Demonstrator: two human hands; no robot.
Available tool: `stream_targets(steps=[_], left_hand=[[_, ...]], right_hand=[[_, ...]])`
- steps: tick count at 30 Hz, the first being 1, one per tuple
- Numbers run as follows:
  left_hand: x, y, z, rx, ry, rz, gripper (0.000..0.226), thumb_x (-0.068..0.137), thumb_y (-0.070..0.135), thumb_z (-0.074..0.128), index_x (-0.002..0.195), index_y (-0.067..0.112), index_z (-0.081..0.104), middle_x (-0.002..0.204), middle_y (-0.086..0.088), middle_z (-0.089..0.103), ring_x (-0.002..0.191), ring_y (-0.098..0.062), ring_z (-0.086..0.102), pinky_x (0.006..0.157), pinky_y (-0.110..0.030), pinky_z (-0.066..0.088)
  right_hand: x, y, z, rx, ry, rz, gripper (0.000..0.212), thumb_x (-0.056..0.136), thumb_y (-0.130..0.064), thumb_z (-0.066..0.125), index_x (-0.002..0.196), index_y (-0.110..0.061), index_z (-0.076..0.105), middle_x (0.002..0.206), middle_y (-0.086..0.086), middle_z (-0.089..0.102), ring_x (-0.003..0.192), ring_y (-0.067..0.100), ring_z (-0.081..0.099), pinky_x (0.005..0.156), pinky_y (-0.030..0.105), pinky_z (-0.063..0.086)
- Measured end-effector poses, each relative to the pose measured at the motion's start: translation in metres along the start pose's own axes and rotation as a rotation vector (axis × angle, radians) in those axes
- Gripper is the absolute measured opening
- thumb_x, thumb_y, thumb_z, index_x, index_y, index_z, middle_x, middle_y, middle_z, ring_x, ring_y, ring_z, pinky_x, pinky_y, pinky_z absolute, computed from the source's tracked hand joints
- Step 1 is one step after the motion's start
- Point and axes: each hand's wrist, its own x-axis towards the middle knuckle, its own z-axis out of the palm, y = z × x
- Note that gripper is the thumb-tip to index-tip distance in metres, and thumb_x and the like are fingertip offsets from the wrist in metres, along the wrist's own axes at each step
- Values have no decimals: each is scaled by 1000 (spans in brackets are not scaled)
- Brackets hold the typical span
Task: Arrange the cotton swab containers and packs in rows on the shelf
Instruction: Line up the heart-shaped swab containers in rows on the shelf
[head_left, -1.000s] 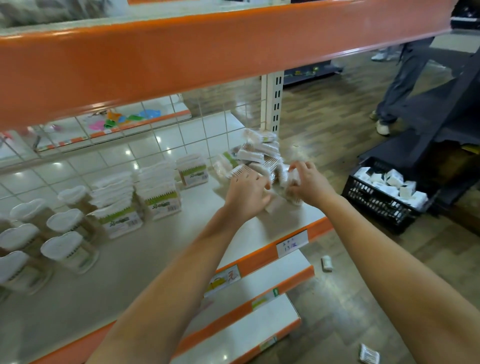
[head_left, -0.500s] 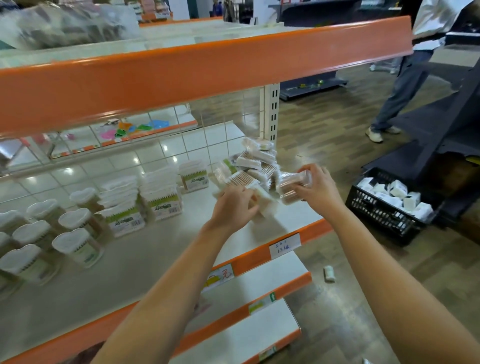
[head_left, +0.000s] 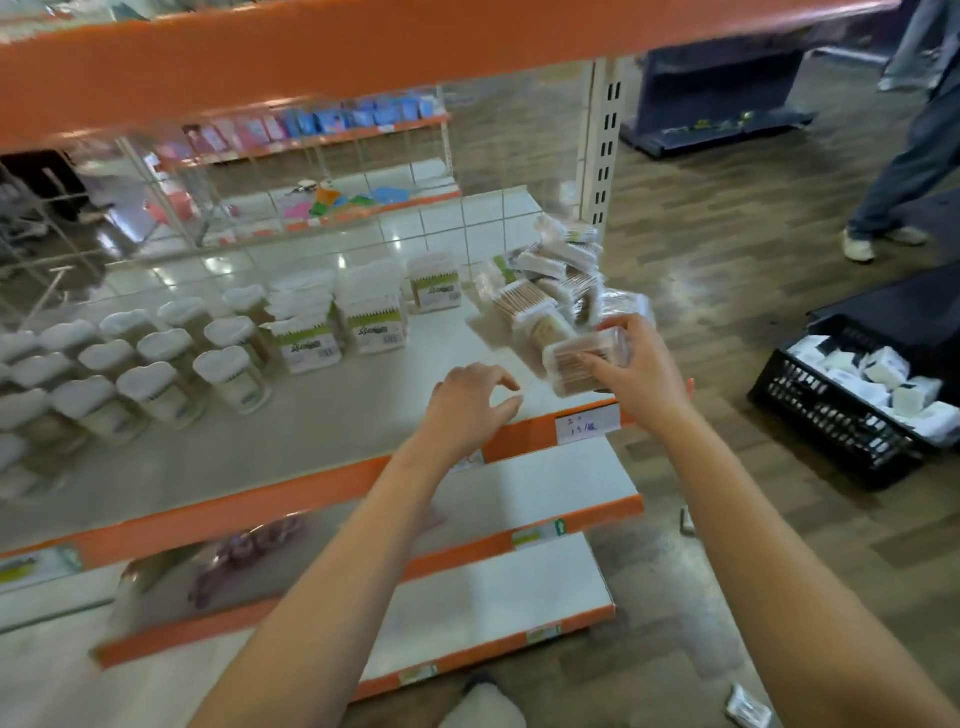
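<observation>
1. The right hand (head_left: 641, 374) grips a clear pack of cotton swabs (head_left: 584, 361), held in the air above the shelf (head_left: 311, 441) at its front right corner.
2. The left hand (head_left: 467, 408) hovers just beside it over the shelf's front, fingers loosely curled, holding nothing.
3. Behind the held pack a loose heap of swab packs (head_left: 545, 280) lies at the right end.
4. Farther left, white-lidded round containers (head_left: 156, 358) stand in rows, with green-labelled box packs (head_left: 371, 309) beside them.
5. On the floor at right sits a black crate (head_left: 831, 415).
</observation>
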Motion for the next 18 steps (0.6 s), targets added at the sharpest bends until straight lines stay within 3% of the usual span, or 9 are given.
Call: stream_targets(steps=[4, 7, 12, 15, 18], left_hand=[[-26, -3, 5, -92, 28, -72, 21, 89, 34, 58, 105, 23, 66, 116, 1, 65, 113, -19, 55, 99, -37, 41], [-41, 1, 6, -153, 21, -103, 20, 89, 32, 60, 105, 23, 67, 113, 2, 65, 110, -16, 55, 97, -30, 39], [-66, 10, 5, -390, -22, -163, 24, 86, 39, 65, 107, 30, 61, 108, 15, 61, 104, -1, 54, 90, -17, 37], [-77, 14, 8, -671, -40, -213, 25, 86, 35, 65, 109, 31, 57, 110, 15, 63, 107, -1, 57, 96, -19, 41], [-82, 18, 14, -895, -73, -272, 20, 91, 30, 58, 111, 30, 55, 109, 15, 63, 105, -3, 58, 89, -19, 42]], right_hand=[[-21, 6, 8, 98, -54, 34, 28, 83, -23, 70, 104, -23, 51, 104, -2, 55, 102, 17, 54, 83, 32, 48], [-35, 11, 13, 243, -99, 74, 31, 82, -21, 72, 105, -27, 52, 113, 2, 58, 108, 19, 57, 90, 40, 51], [-54, 11, 21, 468, -118, 162, 31, 82, -12, 71, 97, -31, 51, 110, 9, 62, 100, 24, 64, 83, 42, 56], [-67, 9, 27, 632, -101, 221, 30, 83, -8, 69, 97, -28, 52, 113, 10, 58, 98, 23, 64, 82, 41, 57], [-83, 4, 35, 749, -79, 268, 27, 86, -3, 64, 98, -23, 50, 106, 7, 56, 89, 17, 64, 78, 34, 58]])
